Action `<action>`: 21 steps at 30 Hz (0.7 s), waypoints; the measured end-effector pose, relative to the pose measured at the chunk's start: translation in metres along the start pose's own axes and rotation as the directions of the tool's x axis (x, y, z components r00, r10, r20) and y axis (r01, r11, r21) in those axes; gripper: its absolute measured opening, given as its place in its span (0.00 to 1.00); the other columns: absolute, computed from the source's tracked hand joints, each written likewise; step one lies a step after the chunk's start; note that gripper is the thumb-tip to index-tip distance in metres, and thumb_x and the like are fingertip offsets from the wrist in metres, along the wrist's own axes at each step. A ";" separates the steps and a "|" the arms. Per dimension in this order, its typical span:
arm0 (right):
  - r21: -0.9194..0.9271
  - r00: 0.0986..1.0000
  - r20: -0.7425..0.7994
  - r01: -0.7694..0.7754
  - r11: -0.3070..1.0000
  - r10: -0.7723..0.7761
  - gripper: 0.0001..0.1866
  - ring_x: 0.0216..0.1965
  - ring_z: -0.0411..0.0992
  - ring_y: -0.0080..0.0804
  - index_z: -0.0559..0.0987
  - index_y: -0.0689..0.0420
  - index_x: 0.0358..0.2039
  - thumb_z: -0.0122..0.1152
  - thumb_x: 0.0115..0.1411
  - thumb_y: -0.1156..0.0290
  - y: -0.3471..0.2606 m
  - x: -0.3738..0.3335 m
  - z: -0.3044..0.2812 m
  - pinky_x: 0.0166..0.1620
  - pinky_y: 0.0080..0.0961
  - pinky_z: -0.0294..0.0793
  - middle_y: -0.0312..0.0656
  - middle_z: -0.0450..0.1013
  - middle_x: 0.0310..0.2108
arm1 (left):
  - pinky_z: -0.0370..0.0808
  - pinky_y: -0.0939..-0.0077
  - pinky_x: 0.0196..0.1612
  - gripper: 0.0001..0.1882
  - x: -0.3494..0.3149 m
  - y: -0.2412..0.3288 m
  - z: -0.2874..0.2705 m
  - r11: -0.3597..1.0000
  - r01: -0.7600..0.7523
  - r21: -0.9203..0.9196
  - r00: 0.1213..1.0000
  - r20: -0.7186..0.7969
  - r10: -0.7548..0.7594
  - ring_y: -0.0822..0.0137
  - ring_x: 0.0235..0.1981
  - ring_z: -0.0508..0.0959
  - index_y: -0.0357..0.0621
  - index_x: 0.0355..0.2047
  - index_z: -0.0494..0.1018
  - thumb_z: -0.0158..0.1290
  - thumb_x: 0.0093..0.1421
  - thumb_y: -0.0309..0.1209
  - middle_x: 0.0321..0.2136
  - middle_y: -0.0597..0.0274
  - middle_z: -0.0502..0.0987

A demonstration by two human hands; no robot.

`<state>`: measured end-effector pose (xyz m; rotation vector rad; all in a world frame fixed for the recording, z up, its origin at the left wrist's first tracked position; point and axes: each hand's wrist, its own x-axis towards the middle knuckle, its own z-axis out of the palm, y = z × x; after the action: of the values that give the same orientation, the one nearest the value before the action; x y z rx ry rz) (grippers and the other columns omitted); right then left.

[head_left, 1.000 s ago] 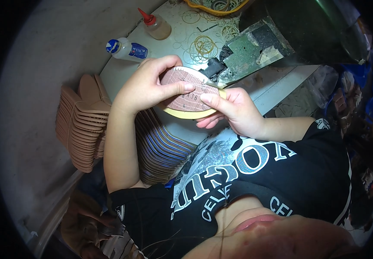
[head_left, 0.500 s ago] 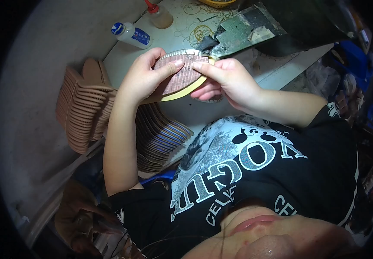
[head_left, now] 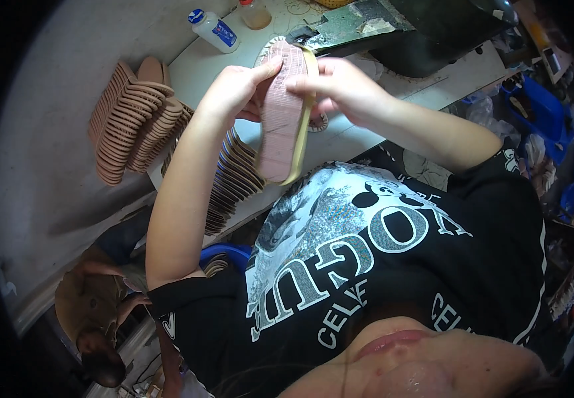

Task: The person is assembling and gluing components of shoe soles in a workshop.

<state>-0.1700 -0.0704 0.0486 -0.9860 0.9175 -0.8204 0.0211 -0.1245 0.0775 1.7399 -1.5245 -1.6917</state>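
Nearest is the person's black short-sleeved T-shirt with a white print point(head_left: 400, 278), just in front of the near edge of a white flat worktable point(head_left: 191, 76), the landmark here. Above the table's near side, the person grasps a long pinkish-brown shoe sole with a pale yellow rim point(head_left: 280, 126), clear of the tabletop, its rounded upper end toward the table's far side. The left hand point(head_left: 234, 93) grips its left edge, thumb on the ribbed face. The right hand point(head_left: 347, 89) holds its right edge, thumb likewise on that face and fingers partly hidden behind.

Left of centre on the table is a tight row of thin, dark-edged soles point(head_left: 234, 179). Below the table's near edge shows a blue plastic basin point(head_left: 227, 252). At the table's left end are bundled tan soles point(head_left: 131, 123). Toward its far side are a white bottle with a blue cap point(head_left: 214, 30) and a worn green metal plate point(head_left: 350, 26). Off its near left corner, lower down, is another person point(head_left: 91, 292).
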 end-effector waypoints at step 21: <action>-0.025 0.909 0.251 -0.339 0.940 0.334 0.16 0.29 0.76 0.23 0.76 0.64 0.39 0.61 0.58 0.63 0.036 -0.045 -0.030 0.36 0.17 0.75 0.42 0.76 0.31 | 0.66 0.83 0.14 0.24 0.010 -0.010 0.005 0.966 -0.089 -0.244 0.985 -0.163 0.050 0.78 0.05 0.61 0.40 0.19 0.69 0.64 0.49 0.48 0.07 0.68 0.65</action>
<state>-0.2090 -0.0282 0.0190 -0.8602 0.8270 -0.3991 0.0189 -0.1258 0.0628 1.6250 -1.2306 -1.5949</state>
